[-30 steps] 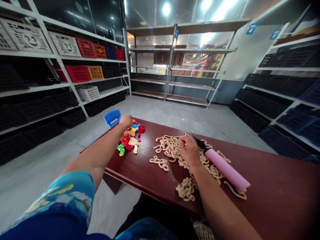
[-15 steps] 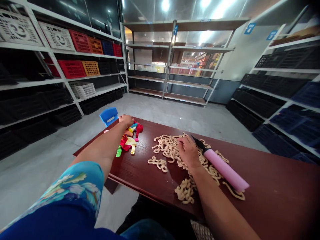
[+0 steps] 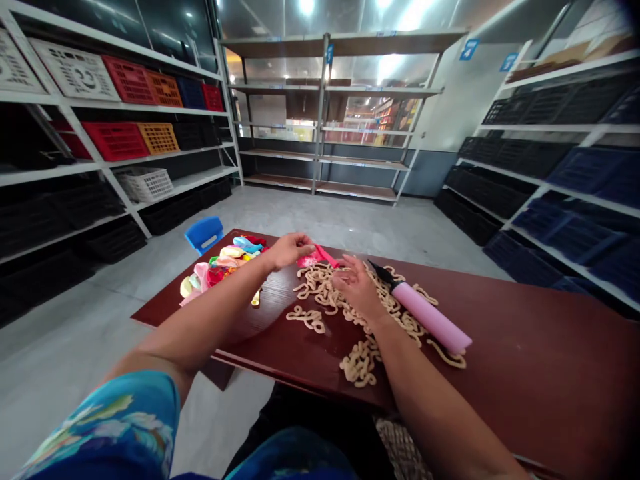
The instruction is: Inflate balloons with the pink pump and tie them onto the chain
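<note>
A limp pinkish-red balloon [image 3: 320, 255] stretches between my two hands above the far edge of the pile. My left hand [image 3: 291, 251] pinches one side of it. At its narrow end, the thumb and forefinger of my right hand [image 3: 359, 285] meet the balloon, the other fingers loosely curled. Beneath and around my right hand spreads a heap of thick, curly beige strands [image 3: 330, 293]. A pink hand pump [image 3: 433, 317] with a black nozzle lies on the strands to the right. Left of my left hand is a pile of colourful deflated balloons [image 3: 233, 257].
The dark red-brown table [image 3: 520, 333] extends to the right. Beyond its far left corner stands a blue chair [image 3: 204, 233]. Racks with crates, such as a red crate [image 3: 113, 140], line both sides, and a metal shelf unit [image 3: 320, 120] stands at the back.
My left hand has come right from the colourful pile with a pinkish-red balloon and now meets my right hand over the beige strands. The view has shifted slightly to the right.
</note>
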### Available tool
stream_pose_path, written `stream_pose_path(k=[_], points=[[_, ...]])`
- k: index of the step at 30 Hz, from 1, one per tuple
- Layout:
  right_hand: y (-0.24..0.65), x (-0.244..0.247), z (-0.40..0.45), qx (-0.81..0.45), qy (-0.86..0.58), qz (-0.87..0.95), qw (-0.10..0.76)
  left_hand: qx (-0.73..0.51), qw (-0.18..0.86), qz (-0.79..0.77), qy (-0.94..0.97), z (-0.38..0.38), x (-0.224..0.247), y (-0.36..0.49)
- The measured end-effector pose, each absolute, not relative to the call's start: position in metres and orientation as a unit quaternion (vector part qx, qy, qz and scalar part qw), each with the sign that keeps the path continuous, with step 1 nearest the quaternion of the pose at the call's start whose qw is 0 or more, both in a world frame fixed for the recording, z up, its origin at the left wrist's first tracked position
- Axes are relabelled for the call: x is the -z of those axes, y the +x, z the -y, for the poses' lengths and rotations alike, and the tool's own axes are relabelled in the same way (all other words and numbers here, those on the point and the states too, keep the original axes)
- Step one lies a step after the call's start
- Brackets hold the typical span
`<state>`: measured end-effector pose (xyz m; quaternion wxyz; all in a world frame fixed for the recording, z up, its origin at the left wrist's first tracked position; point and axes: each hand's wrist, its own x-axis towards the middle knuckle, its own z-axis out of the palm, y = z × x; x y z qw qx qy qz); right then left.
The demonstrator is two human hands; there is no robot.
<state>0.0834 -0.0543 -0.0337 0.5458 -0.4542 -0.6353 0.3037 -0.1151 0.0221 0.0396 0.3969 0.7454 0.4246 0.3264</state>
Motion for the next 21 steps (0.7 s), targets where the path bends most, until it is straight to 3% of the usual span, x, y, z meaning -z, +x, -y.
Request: stream_pose_path(k=[5,12,14,17,19,21], points=[[0.083,0.036,0.050,-0.333,-0.468,0.583,0.575,-0.317,0.440,-0.408,0.734,-0.007,-0.011,-0.089],[0.085,0.042,0.041,-0.398,-0.528,0.468,0.587,-0.393,0.257,-0.473,0.745,-0.031,0.008,-0.087],[0.086,0.044,0.038,-0.430,-0.528,0.426,0.596,-0.444,0.248,-0.500,0.701,-0.026,0.011,-0.077],[0.089,0.044,0.034,-0.437,-0.515,0.393,0.624,-0.431,0.418,-0.509,0.618,-0.006,0.012,-0.057],[0.091,0.043,0.034,-0.407,-0.508,0.408,0.640,-0.302,0.610,-0.487,0.548,0.008,0.009,-0.044],[0.093,0.041,0.037,-0.340,-0.518,0.466,0.632,-0.210,0.732,-0.449,0.468,0.019,0.005,-0.034]])
